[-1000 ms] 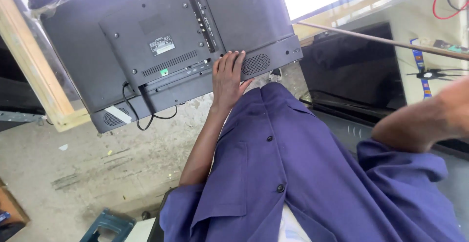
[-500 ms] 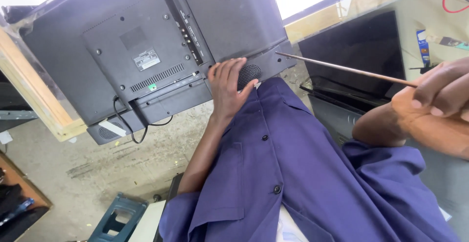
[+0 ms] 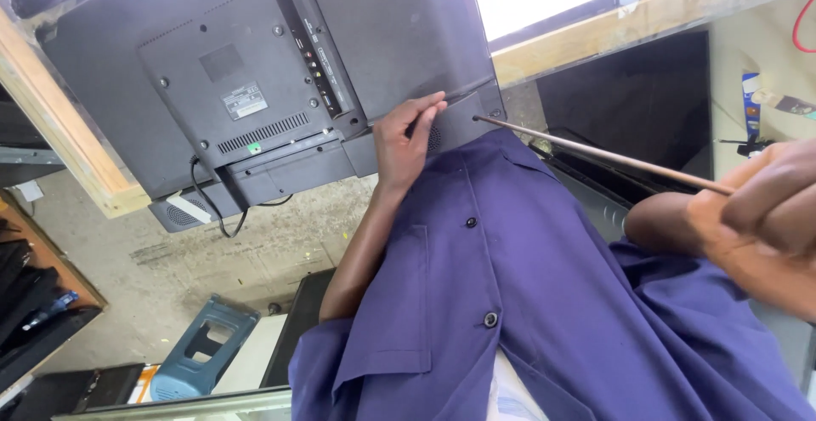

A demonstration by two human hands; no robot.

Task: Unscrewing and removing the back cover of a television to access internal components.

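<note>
A dark flat-screen television stands with its back panel towards me, its lower edge resting against my lap. My left hand lies flat on that lower edge, fingers spread over a speaker grille. My right hand is closed around the orange handle of a long screwdriver. Its thin shaft reaches left, and its tip touches a screw hole on the television's back just right of my left hand. My purple button shirt fills the lower middle of the view.
A second dark screen leans behind the screwdriver at the right. A wooden frame runs along the left and a wooden beam along the top right. A black cable hangs from the television. A blue plastic stool stands on the concrete floor.
My right hand has come further into view and brought the screwdriver's tip left onto the television's back. My left hand has stayed on the lower edge.
</note>
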